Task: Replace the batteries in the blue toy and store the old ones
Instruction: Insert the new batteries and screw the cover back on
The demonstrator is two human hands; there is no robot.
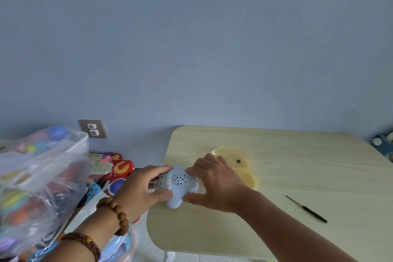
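1. Holding the blue toy (180, 185) from both sides, you have it low over the left edge of the desk (297, 155); whether it touches the surface cannot be told.
2. Your left grip (138, 189) is closed around the toy's left end, thumb on the near side and fingers over the far side by the rows of pale buttons.
3. Your right grip (212, 183) clasps the toy's right side, fingers curled over the top and thumb stretched along the near edge.
4. The toy's round patch of small holes faces up between your two grips.
5. A yellow see-through dish (244, 164) lies on the desk just behind your right grip, with a small dark speck on it.
6. A thin screwdriver (306, 208) with a black handle lies on the desk well to the right, apart from the toy.
7. Two bead bracelets (119, 212) circle your left wrist.
8. A clear plastic bag of toys (42, 176) sits left of the desk, with a red toy (121, 168) behind it and a wall socket (93, 129) above.
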